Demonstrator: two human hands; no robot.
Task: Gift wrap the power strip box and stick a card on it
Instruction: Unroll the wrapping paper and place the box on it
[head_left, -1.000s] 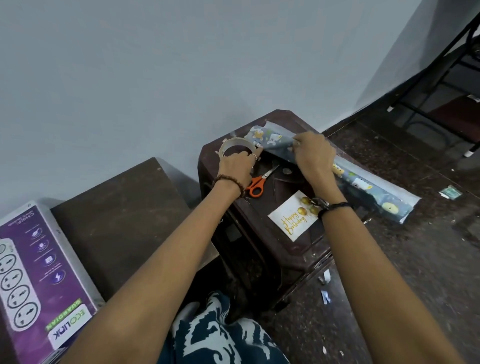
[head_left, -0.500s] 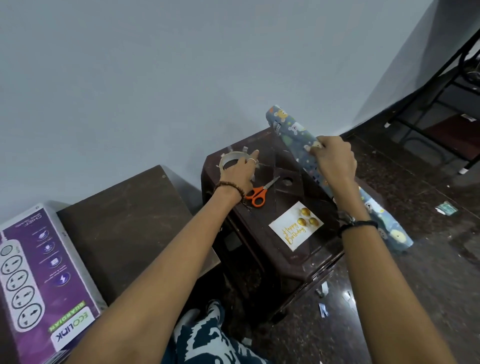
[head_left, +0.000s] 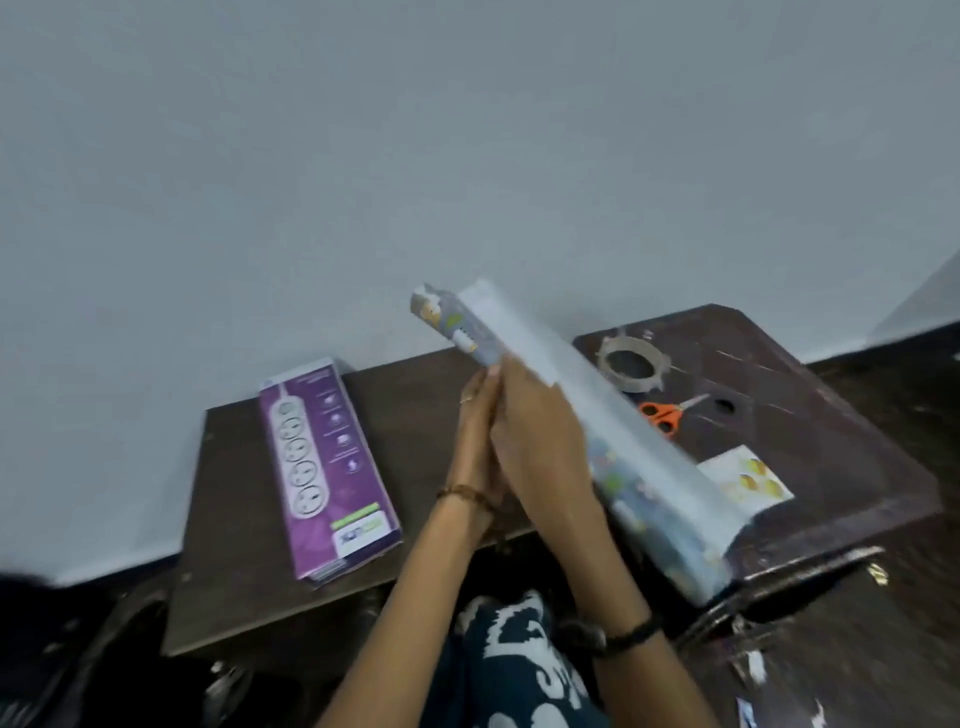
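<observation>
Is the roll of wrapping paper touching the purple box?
Apart. The head view shows bare brown tabletop between the purple power strip box and the blue patterned wrapping paper roll, which both hands hold up.

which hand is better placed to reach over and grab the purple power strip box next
Left, probably. The left hand lies on the side nearer the power strip box, while the right hand holds the wrapping paper roll and would have to cross over.

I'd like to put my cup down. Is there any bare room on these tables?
The low table is bare between the purple box and the hands. The stool is crowded: tape, scissors, card, paper roll.
</observation>
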